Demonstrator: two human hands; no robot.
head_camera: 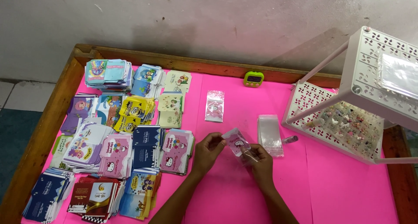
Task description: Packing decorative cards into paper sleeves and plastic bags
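Observation:
A small pink printed envelope (235,141) is held over the pink table top (244,198) between both hands. My left hand (208,149) pinches its left edge. My right hand (259,159) grips its lower right end together with a thin clear plastic sleeve (249,154). Just to the right lies a stack of clear plastic sleeves (269,134). A packed envelope in a clear sleeve (214,106) lies farther back on the table.
Several stacks of colourful printed envelopes (117,137) cover the table's left half. A white perforated two-tier rack (348,115) with small trinkets stands at the right, a small tube (290,139) beside it. A green timer (253,79) sits by the wooden rim (209,63).

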